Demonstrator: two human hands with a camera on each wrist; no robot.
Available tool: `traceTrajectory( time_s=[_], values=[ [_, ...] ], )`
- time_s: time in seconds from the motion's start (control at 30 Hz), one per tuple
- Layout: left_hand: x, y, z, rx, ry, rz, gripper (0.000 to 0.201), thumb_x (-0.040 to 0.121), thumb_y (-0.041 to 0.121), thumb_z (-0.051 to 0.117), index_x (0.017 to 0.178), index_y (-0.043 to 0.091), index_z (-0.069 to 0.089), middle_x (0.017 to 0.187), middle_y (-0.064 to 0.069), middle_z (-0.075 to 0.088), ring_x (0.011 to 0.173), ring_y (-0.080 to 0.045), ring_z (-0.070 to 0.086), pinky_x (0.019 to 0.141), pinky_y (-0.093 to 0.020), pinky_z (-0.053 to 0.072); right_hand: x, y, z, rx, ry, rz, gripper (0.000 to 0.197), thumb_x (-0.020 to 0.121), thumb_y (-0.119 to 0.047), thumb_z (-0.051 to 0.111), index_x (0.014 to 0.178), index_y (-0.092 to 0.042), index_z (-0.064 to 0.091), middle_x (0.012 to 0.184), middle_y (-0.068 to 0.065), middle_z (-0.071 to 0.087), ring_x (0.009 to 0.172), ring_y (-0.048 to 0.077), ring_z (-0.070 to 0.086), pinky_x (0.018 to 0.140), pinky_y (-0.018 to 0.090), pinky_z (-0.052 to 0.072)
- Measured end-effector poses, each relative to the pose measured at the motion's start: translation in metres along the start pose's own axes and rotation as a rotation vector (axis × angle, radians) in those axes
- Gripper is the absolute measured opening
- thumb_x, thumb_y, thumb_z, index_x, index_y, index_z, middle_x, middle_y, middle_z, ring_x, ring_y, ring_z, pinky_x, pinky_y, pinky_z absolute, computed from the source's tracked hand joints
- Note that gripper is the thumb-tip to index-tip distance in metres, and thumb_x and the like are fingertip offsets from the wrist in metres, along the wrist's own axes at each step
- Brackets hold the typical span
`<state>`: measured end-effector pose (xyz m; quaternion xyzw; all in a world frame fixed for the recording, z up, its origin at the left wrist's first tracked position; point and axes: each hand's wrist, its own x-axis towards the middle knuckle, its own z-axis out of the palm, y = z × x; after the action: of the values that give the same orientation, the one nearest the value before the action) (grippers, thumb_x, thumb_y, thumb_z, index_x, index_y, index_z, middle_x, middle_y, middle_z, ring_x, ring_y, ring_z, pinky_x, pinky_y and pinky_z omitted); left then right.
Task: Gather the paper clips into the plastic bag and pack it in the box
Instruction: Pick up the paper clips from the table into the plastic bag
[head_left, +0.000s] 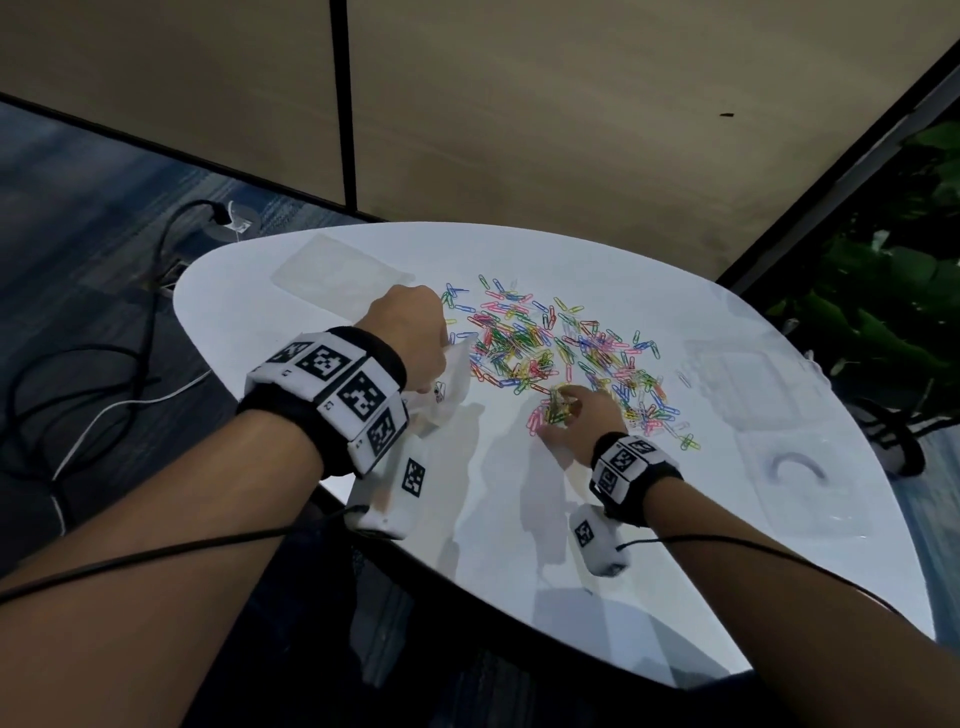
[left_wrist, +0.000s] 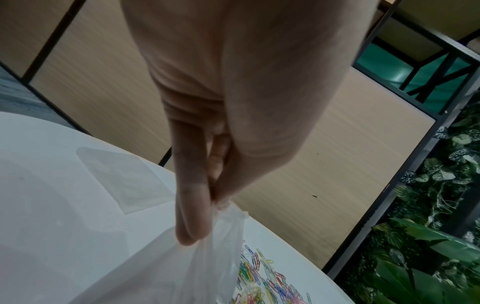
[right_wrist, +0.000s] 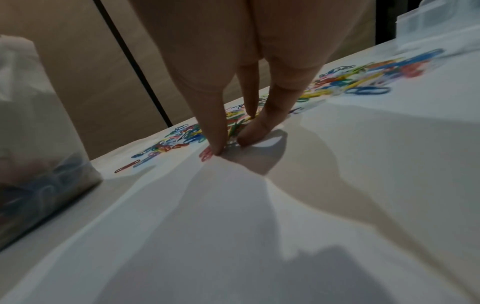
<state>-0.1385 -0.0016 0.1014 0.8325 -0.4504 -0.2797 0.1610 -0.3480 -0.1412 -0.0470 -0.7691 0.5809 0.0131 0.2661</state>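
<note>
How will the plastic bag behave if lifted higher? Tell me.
The plastic bag looks thin and crumpled where the left hand pinches it, so probably floppy. Paper clips pooled at its bottom would likely make it sag and swing.

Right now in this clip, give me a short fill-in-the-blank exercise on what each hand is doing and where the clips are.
1. The left hand pinches the top edge of the ____.
2. The right hand pinches a small bunch of ____ off the table.
3. Most paper clips lie scattered on the ____.
4. Through the plastic bag, some clips show at its ____.

Missing words: plastic bag; paper clips; table; bottom
</note>
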Motion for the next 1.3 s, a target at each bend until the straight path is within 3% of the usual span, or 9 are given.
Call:
traceTrajectory(
  time_s=[0.2, 0.33, 0.43, 0.6, 0.7, 0.9, 1.07, 1.2, 1.3],
  values=[
    [0.002, -0.001, -0.002, -0.006, -0.001, 0.006, 0.025, 0.089, 0.000, 0.063, 0.111, 0.004, 0.072, 0.104, -0.015, 0.075, 0.095, -0.032, 0.075, 0.090, -0.041, 0.061, 0.018, -0.027, 0.005, -0.176, 0.090, -0.159, 0.050, 0.091, -0.031, 0.064, 0.139, -0.024, 0.052, 0.149, 0.012, 0.036, 0.131, 0.032, 0.045, 0.107, 0.037, 0.041],
    [0.004, 0.000, 0.001, 0.005, -0.012, 0.016, 0.025, 0.089, 0.001, 0.063, 0.113, 0.004, 0.070, 0.109, -0.015, 0.074, 0.095, -0.032, 0.075, 0.089, -0.042, 0.061, 0.020, -0.037, 0.008, -0.321, 0.140, -0.329, 0.026, 0.092, -0.004, 0.056, 0.114, -0.009, 0.070, 0.108, 0.014, 0.064, 0.099, 0.029, 0.061, 0.082, 0.030, 0.048],
    [0.004, 0.000, 0.000, 0.014, -0.015, 0.015, 0.026, 0.090, 0.002, 0.063, 0.115, 0.004, 0.069, 0.111, -0.016, 0.073, 0.098, -0.032, 0.074, 0.091, -0.042, 0.061, 0.018, -0.039, 0.003, -0.311, 0.141, -0.303, 0.021, 0.091, -0.005, 0.059, 0.106, -0.007, 0.074, 0.103, 0.013, 0.068, 0.093, 0.027, 0.065, 0.081, 0.030, 0.053],
    [0.004, 0.000, -0.002, 0.018, -0.017, 0.008, 0.024, 0.090, 0.003, 0.063, 0.113, 0.004, 0.071, 0.107, -0.016, 0.074, 0.096, -0.031, 0.075, 0.090, -0.041, 0.061, 0.022, -0.029, -0.025, 0.148, 0.089, -0.009, 0.015, 0.081, -0.022, 0.078, 0.094, -0.015, 0.080, 0.091, 0.001, 0.076, 0.086, 0.019, 0.072, 0.086, 0.030, 0.058],
    [0.004, 0.002, -0.001, 0.024, -0.018, 0.011, 0.023, 0.089, 0.003, 0.064, 0.111, 0.004, 0.072, 0.104, -0.016, 0.075, 0.094, -0.032, 0.075, 0.089, -0.041, 0.061, 0.016, -0.033, -0.042, 0.736, -0.022, 0.139, 0.009, 0.079, -0.008, 0.079, 0.088, -0.006, 0.078, 0.085, 0.010, 0.077, 0.087, 0.027, 0.074, 0.084, 0.035, 0.060],
    [0.004, 0.008, 0.005, 0.032, -0.019, 0.031, 0.026, 0.089, 0.000, 0.060, 0.112, 0.003, 0.071, 0.104, -0.017, 0.075, 0.096, -0.032, 0.075, 0.092, -0.041, 0.060, -0.028, -0.085, -0.059, 1.277, -0.359, 0.055, 0.025, 0.085, 0.003, 0.069, 0.108, 0.012, 0.066, 0.098, 0.015, 0.074, 0.085, 0.020, 0.073, 0.074, 0.021, 0.059],
    [0.004, 0.013, 0.011, 0.047, 0.001, 0.048, 0.026, 0.089, 0.006, 0.063, 0.114, 0.003, 0.069, 0.105, -0.018, 0.075, 0.098, -0.032, 0.074, 0.093, -0.041, 0.060, -0.050, -0.115, -0.028, 1.124, -0.422, 0.045, 0.020, 0.090, 0.002, 0.062, 0.107, 0.013, 0.067, 0.099, 0.022, 0.071, 0.075, 0.017, 0.071, 0.065, 0.018, 0.058],
    [0.004, 0.015, 0.012, 0.062, 0.032, 0.061, 0.030, 0.089, 0.008, 0.063, 0.119, 0.005, 0.069, 0.115, -0.017, 0.072, 0.107, -0.031, 0.070, 0.096, -0.038, 0.057, -0.054, -0.125, -0.011, 0.988, -0.425, 0.021, 0.033, 0.089, 0.015, 0.049, 0.120, 0.014, 0.060, 0.117, 0.031, 0.064, 0.089, 0.028, 0.066, 0.089, 0.035, 0.058],
    [0.006, 0.014, 0.011, 0.059, 0.043, 0.048, 0.034, 0.087, 0.008, 0.066, 0.120, 0.006, 0.069, 0.117, -0.016, 0.070, 0.108, -0.030, 0.069, 0.095, -0.038, 0.057, -0.052, -0.125, -0.011, 0.737, -0.337, -0.146, 0.041, 0.081, 0.015, 0.052, 0.117, 0.004, 0.065, 0.098, 0.017, 0.074, 0.084, 0.027, 0.071, 0.090, 0.042, 0.058]
  ],
)
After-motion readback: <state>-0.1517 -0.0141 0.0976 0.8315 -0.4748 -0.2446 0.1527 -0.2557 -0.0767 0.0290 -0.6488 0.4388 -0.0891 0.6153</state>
